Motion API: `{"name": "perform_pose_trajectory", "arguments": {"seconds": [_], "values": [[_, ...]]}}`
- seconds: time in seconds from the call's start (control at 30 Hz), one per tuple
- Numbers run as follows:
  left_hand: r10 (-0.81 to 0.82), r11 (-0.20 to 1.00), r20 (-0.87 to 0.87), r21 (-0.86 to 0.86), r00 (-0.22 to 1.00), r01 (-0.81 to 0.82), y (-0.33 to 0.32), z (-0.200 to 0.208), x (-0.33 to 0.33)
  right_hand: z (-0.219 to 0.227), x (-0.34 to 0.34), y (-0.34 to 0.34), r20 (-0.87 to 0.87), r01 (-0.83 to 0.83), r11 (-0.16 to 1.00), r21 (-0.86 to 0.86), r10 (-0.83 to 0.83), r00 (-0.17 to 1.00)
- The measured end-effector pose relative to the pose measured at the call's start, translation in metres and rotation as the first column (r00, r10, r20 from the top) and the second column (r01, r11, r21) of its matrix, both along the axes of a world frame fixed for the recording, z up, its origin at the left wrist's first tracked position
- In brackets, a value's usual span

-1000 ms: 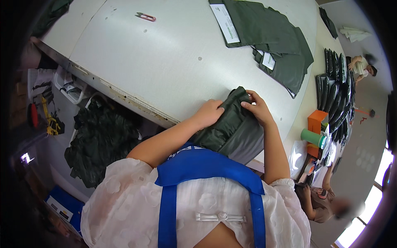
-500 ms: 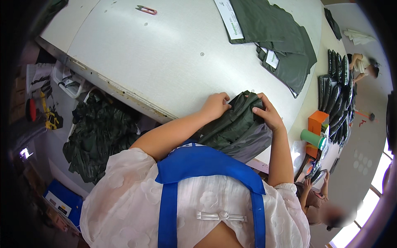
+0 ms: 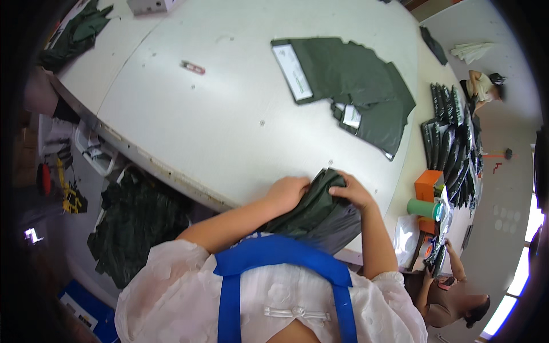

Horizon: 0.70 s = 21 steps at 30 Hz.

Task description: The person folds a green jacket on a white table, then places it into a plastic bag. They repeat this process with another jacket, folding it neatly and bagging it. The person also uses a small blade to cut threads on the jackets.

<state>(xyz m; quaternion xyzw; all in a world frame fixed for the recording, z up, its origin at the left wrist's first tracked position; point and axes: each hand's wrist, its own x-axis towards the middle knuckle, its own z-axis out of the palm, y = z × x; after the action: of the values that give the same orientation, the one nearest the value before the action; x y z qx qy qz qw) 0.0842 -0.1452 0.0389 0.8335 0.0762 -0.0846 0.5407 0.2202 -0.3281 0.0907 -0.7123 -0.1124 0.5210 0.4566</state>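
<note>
A dark green garment [image 3: 306, 212] of thin, slightly shiny cloth lies bunched at the table's near edge, close against my body. Its greyish lining shows on the lower right side. My left hand [image 3: 287, 193] is closed at the garment's upper left edge, its fingertips partly hidden by the folds. With thumb and fingers my right hand [image 3: 354, 192] pinches the upper right edge. Farther off on the table lies a stack of folded dark green garments [image 3: 363, 74], with a white card along one side and a smaller white label below.
Red-handled thread snips [image 3: 193, 67] lie on the white table [image 3: 229, 114]. Below its left edge hangs a heap of dark green cloth [image 3: 140, 223]. To the right are a green cup [image 3: 423, 208], an orange box [image 3: 428, 184] and several black packed bundles [image 3: 452, 143]. Two co-workers are at the right.
The view has shifted, so the table and its things sit lower and farther left. Both hands keep their hold on the garment, and its folds have changed slightly.
</note>
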Motion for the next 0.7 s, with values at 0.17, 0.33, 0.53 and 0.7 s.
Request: {"name": "perform_pose_trajectory", "arguments": {"seconds": [0.17,0.33,0.53,0.7], "values": [[-0.062,0.998,-0.140,-0.017,0.988,0.060,0.000,-0.026,-0.004,0.000,-0.001,0.001,-0.031,0.015,0.999,0.035,-0.014,0.999],[-0.216,0.771,-0.394,-0.631,0.893,-0.092,0.013,-0.022,-0.003,0.011,-0.005,0.000,-0.023,-0.014,0.995,0.097,0.016,1.000],[-0.383,0.408,-0.336,-0.897,0.861,-0.169,-0.008,-0.013,0.001,0.015,-0.008,-0.012,-0.042,0.185,0.932,0.312,-0.181,0.983],[-0.521,0.826,-0.108,-0.315,0.847,0.468,0.002,-0.100,0.030,0.025,-0.028,0.007,0.061,0.142,0.961,0.239,-0.160,0.985]]}}
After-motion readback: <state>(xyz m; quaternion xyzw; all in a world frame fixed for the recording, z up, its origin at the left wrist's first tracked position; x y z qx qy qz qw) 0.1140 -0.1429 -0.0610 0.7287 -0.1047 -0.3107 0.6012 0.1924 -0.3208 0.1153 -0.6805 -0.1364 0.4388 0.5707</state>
